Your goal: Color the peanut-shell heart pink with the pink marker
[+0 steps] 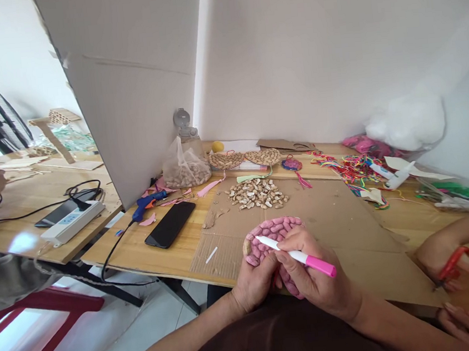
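My left hand (256, 282) grips the lower left edge of a round piece covered in peanut shells (276, 228), held over the table's front edge. Most of its shells are coloured pink; one at the left rim (247, 247) is still plain tan. In my right hand (318, 275) is a white marker with a pink end (321, 265), its tip touching or just above the pink shells near the left side. My fingers hide the lower middle of the piece. Beyond it lies a pile of loose peanut shells (257, 194) on the cardboard (330, 210).
Left of the cardboard are a black phone (170, 225) and a blue glue gun (147, 204) with its cord. A bag of peanuts (187, 169), shell-covered discs (263, 157) and coloured cords (353, 171) stand behind. At right, another person's hand holds red scissors (453, 265).
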`<state>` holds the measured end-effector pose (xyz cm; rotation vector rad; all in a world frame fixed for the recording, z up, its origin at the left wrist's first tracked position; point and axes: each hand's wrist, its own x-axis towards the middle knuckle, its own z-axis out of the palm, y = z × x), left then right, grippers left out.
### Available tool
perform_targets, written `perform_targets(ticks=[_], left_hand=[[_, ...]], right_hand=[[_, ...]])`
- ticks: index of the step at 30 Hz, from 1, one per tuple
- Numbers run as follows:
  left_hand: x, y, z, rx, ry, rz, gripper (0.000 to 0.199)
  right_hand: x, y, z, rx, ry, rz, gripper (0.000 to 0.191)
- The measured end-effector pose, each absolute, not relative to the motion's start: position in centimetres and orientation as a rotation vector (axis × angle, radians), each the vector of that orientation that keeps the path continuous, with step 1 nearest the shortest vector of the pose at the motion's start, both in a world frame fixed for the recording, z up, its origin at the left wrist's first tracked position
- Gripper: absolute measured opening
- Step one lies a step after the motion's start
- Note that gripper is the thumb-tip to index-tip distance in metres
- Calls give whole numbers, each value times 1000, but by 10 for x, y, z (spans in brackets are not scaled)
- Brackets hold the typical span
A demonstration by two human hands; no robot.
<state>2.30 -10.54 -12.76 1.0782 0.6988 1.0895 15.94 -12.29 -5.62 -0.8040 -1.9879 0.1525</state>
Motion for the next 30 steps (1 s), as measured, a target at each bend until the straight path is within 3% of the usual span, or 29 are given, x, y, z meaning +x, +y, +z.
perform_targets(ticks=[8, 14, 19, 25, 30], left_hand=[[23, -107, -131, 986, 658, 1075, 44], [22, -106, -137, 993, 776, 1024, 51], [20, -104, -144, 952, 655, 1053, 42], [20, -104, -141, 984, 729, 1022, 48], [20, -103, -148, 883, 658, 1057, 39]], right_hand=[[162, -122, -61, -780, -2049, 150, 9], [166, -116, -71, -817, -1980, 118, 6], [165, -117, -75, -717, -2048, 211, 6], [166, -114, -77, -787, -1973, 131, 4], [161, -116, -76, -657, -2049, 133, 5]])
